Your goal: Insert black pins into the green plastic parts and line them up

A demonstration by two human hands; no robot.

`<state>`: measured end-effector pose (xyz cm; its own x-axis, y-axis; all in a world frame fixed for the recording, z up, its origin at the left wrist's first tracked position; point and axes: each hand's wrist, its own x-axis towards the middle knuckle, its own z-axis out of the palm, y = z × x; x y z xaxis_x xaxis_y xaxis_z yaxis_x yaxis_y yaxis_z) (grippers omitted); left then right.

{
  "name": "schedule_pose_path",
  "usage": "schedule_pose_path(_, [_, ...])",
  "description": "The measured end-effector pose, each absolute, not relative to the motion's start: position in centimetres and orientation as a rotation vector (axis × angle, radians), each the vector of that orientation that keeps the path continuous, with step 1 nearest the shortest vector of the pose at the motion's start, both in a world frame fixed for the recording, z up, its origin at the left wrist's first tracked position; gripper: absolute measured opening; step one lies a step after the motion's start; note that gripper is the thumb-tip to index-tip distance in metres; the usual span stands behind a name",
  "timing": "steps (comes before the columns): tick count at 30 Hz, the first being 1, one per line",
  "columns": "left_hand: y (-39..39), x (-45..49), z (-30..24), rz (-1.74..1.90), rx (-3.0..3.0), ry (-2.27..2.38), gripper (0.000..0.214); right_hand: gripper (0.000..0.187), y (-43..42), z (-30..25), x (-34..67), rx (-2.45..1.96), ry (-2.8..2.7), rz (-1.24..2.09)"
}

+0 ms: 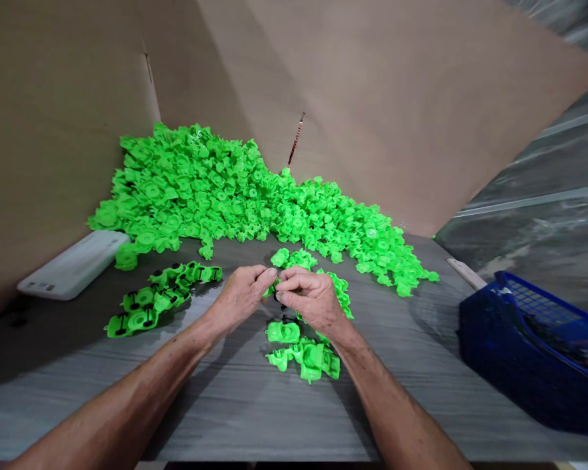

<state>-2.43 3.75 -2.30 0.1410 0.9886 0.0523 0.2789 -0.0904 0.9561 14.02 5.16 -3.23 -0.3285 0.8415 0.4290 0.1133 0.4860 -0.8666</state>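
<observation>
Tan boards (372,98) rise behind and to the left of a grey worktop (235,405), with a heap (191,189) of green plastic pieces along its back, upper left to right of centre.

Held item: small green car (265,294), at frame centre, between the fingertips and above the worktop. Hands near each other. Left hand (240,297) pinches the car between thumb and fingers; right hand (311,297) also closes on it, thumb and forefinger meeting at its right end, a dark bit (277,297) just there.

Handling (judged): very light; thin moulded plastic, fairly stiff with slight give. Gloss on the loose cars (283,331) at lower centre suggests a smooth, somewhat slippery surface. Small end tabs look the weak point; hard squeezing could bend them. Best hold: both long sides of the body, fingertips only, leaving the underside free. Black axles, as on the row (151,303) at left, look slim and easily dropped.

Not clear: most of the held car is covered by fingers; whether the dark bit is attached cannot be told. Right hand hides part of the loose cars. Blue basket (490,352) is cut off at the right edge; its dark contents (553,336) are unreadable.
</observation>
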Motion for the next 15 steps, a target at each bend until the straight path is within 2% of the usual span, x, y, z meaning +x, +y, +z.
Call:
schedule_pose_path(9, [3.77, -2.40, -2.04, 1.069, 1.631, 1.296, 0.039, 0.003, 4.95, -3.07, 13.58, -0.819, -1.719, 0.965])
schedule_pose_path(15, [3.47, -1.98, -2.38, 1.150, 1.668, 1.352, 0.037, 0.006, 4.56, -2.86, 13.33, -0.799, -1.743, 0.790])
